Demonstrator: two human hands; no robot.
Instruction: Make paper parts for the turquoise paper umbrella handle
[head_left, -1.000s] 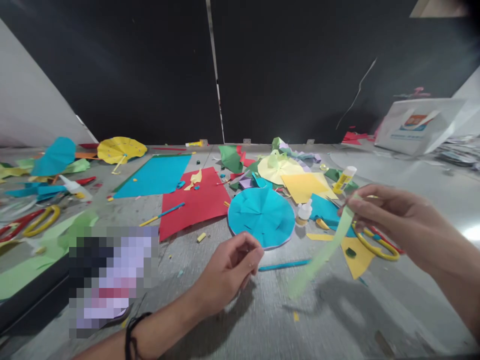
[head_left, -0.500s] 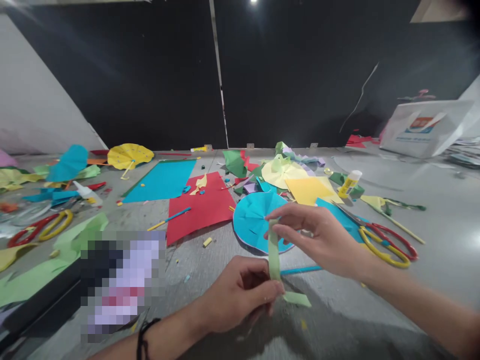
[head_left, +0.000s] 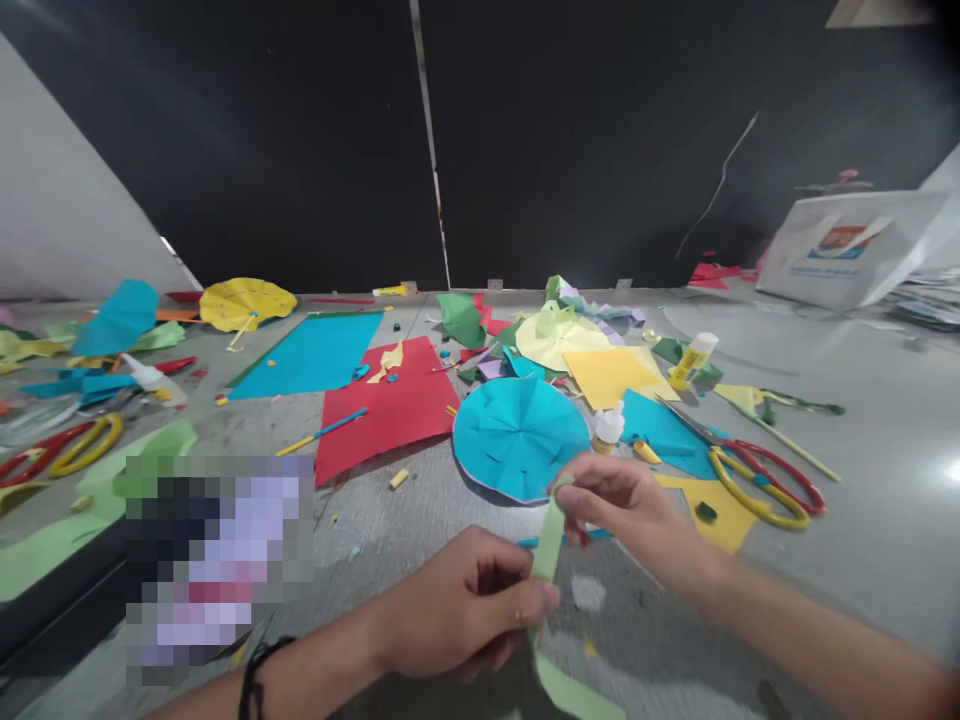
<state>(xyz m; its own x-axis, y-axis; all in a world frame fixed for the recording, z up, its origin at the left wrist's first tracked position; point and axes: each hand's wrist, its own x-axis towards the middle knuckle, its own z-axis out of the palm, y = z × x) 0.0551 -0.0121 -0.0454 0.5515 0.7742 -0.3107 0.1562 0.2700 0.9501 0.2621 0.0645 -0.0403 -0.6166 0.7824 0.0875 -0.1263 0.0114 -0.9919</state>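
A light green paper strip [head_left: 550, 540] is stretched between my two hands in the lower middle. My left hand [head_left: 472, 605] pinches it partway along, between thumb and bent fingers, and its loose tail hangs down toward me. My right hand [head_left: 626, 510] grips the upper end between thumb and fingertips. Just beyond lies a pleated blue paper disc [head_left: 521, 435] with a pale purple edge. A thin blue paper stick [head_left: 529, 543] lies on the table behind the strip, partly hidden by it and my right hand. A small white glue bottle [head_left: 609, 425] stands beside the disc.
Scissors with red and yellow handles [head_left: 772, 485] lie at right, near a glue stick [head_left: 694, 360]. Red paper [head_left: 390, 410] and a blue sheet [head_left: 311, 355] lie left of centre. A yellow paper umbrella [head_left: 247, 303] is at the back left. A white bag [head_left: 847, 245] stands back right.
My right hand has moved down and slightly right, off the blue disc, uncovering the glue bottle. My left hand has come slightly lower. The strip's tail now hangs nearer to me.
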